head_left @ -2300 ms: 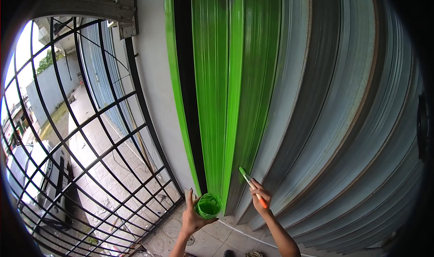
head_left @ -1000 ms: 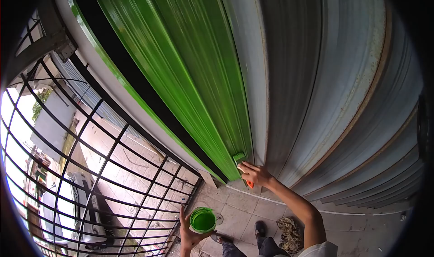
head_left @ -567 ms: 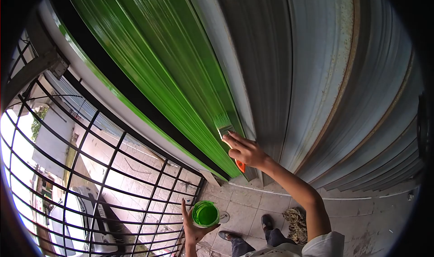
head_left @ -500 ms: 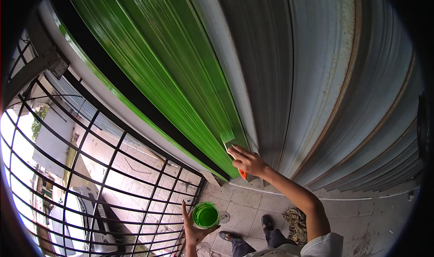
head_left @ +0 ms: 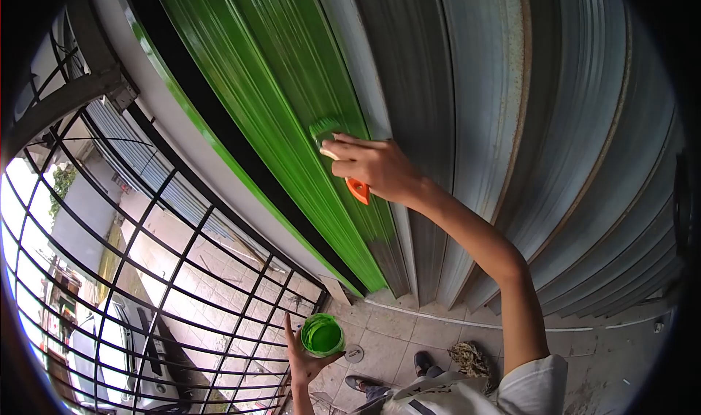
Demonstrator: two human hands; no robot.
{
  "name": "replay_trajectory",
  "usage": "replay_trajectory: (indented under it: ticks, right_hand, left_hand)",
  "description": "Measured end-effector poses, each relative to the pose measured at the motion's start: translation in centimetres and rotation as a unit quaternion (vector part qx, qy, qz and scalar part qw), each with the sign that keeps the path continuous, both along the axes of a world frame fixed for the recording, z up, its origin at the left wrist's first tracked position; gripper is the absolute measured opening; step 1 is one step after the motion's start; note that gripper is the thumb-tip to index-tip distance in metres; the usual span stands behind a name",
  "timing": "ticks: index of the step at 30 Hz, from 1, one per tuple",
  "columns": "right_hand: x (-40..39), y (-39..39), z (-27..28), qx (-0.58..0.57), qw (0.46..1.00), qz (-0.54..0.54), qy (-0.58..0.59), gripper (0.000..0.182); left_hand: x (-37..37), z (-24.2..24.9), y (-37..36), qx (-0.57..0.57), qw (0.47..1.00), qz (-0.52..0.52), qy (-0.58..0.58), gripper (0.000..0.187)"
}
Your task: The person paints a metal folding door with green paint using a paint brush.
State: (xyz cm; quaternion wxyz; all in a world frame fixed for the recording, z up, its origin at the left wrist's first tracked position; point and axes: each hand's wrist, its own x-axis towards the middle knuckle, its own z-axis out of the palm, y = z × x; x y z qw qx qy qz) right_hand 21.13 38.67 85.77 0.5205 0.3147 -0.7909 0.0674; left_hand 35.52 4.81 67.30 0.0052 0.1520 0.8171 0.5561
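My right hand (head_left: 380, 168) is closed round a paintbrush (head_left: 358, 189) with an orange handle end. Its green-coated bristles touch the painted part of a ribbed metal folding door (head_left: 281, 101). Wet-looking green covers the panels on the left, while a grey patch shows low on the panel below the brush. Lower down, my left hand (head_left: 307, 364) holds a tub of green paint (head_left: 322, 335), thumb and fingers spread around its side. The tub's open top faces up and green smears coat its rim.
Unpainted grey panels (head_left: 482, 108) with rusty edges stretch to the right. A black metal grille (head_left: 171, 269) stands on the left, with a parked car (head_left: 124, 349) beyond it. A crumpled cloth (head_left: 471, 360) lies on the tiled floor (head_left: 387, 334) beside my shoes.
My right hand has moved up and slightly left along the green panel with the paintbrush. The tub in my left hand sits slightly further left in view. The whole view has shifted a little.
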Motion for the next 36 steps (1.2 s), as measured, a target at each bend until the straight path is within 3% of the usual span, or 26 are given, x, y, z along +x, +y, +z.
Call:
replay_trajectory:
  ticks: [4,12,17,20,23,26,29,32,36]
  right_hand:
    - [-0.2,-0.3,1.9,-0.031,0.993,-0.006,0.110,0.009]
    - [-0.7,-2.5,-22.9,0.029,0.997,-0.063,-0.018,0.015]
    - [0.9,-2.7,-34.0,0.057,0.974,-0.013,-0.217,0.007]
    - [0.0,-2.6,-31.0,0.004,0.963,0.018,-0.270,0.004]
    - [-0.9,-2.0,-21.1,-0.024,0.969,0.032,-0.245,0.006]
    - [0.6,-1.8,-13.1,-0.034,0.994,0.003,-0.103,0.011]
    - [0.7,-1.9,-10.6,-0.063,0.997,-0.013,0.038,0.016]
    - [-0.4,-2.4,-15.8,-0.051,0.998,-0.032,0.007,0.022]
    - [1.0,-3.3,-29.3,-0.041,0.993,-0.067,-0.090,0.019]
  left_hand:
    - [0.3,-0.3,-0.2,-0.010,1.000,0.006,0.014,0.138]
    - [1.3,-1.2,-0.7,0.010,1.000,0.021,0.000,0.138]
    - [2.0,-1.3,-0.6,-0.001,0.999,0.030,-0.014,0.139]
    - [2.2,-1.5,-0.4,0.031,0.999,0.028,-0.031,0.139]
    - [2.6,-0.7,0.2,0.014,0.999,0.027,-0.013,0.138]
    - [2.8,0.4,0.9,0.029,0.999,0.030,-0.002,0.139]
    - [3.1,-0.4,0.5,0.027,0.999,0.030,-0.017,0.139]
    - [2.2,-1.5,0.1,0.007,0.999,0.011,-0.036,0.139]
    - [0.7,-4.1,-1.0,0.014,0.999,-0.029,-0.040,0.139]
